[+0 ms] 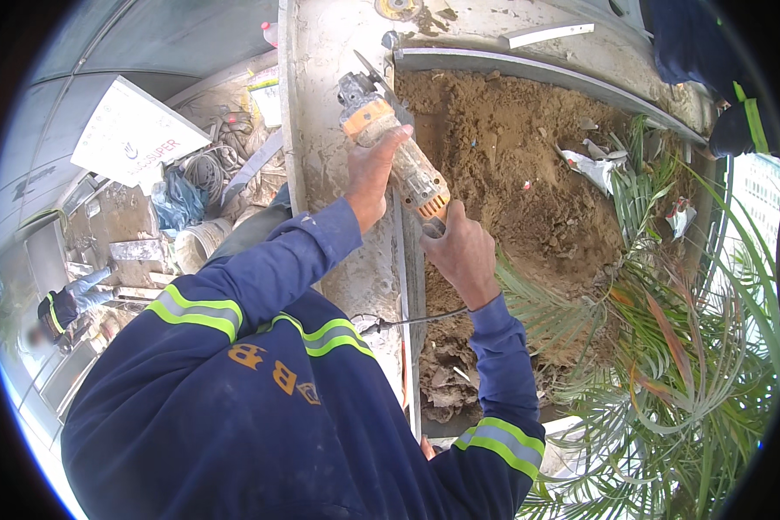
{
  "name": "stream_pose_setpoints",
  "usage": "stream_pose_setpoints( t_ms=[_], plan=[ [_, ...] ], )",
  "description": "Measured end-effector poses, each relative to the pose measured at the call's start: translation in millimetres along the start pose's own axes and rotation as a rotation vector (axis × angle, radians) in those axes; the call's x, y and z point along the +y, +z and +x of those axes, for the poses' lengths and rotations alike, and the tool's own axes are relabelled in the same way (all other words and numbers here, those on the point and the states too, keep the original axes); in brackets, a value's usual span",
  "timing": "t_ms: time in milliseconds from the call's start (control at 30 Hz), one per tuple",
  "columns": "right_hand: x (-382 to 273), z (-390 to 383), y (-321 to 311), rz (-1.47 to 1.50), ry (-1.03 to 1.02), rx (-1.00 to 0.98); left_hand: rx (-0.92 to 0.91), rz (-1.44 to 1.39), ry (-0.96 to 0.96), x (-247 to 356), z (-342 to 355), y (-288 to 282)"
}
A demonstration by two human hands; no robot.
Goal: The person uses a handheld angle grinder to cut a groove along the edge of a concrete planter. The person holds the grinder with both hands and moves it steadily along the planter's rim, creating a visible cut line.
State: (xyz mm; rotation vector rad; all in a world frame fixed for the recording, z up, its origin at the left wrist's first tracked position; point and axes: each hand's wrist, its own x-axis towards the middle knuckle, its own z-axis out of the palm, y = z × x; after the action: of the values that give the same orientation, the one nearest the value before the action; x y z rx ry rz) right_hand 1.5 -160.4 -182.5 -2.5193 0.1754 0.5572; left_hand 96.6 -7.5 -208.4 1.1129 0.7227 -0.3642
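Observation:
Both of my hands hold a dusty orange and grey angle grinder (418,178), which slants away from me to the upper left. My left hand (371,176) is closed around the body behind the grinder's head, with its thumb on top and the other fingers mostly hidden. My right hand (464,262) wraps the rear end. The cutting disc (374,71) stands nearly edge-on at the front, close to the near left corner of a stone edging strip (468,61). Whether the disc touches the strip, I cannot tell.
Beyond the pale ledge (336,286), a planter bed holds brown soil (511,165) and palm fronds (667,347). A loose pale strip (550,35) lies at the top. A bucket (201,243) and cable coil (206,173) sit left. Other people (745,121) appear at both edges.

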Motion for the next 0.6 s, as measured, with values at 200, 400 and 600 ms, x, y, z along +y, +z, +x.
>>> stream_pose_setpoints(
  t_ms=[200, 400, 600],
  plan=[
    [1.8, 2.8, 3.8, -0.011, -0.014, 0.01, 0.005, 0.003, 0.019, 2.7, -2.0, 0.5],
    [2.4, 1.2, 1.6, 0.007, -0.011, 0.015, 0.01, 0.035, -0.014, 5.0, -2.4, 2.7],
    [0.5, 0.0, 0.3, 0.0, -0.002, 0.001, -0.003, 0.037, -0.018, 4.5, -4.8, 0.7]
  ],
)
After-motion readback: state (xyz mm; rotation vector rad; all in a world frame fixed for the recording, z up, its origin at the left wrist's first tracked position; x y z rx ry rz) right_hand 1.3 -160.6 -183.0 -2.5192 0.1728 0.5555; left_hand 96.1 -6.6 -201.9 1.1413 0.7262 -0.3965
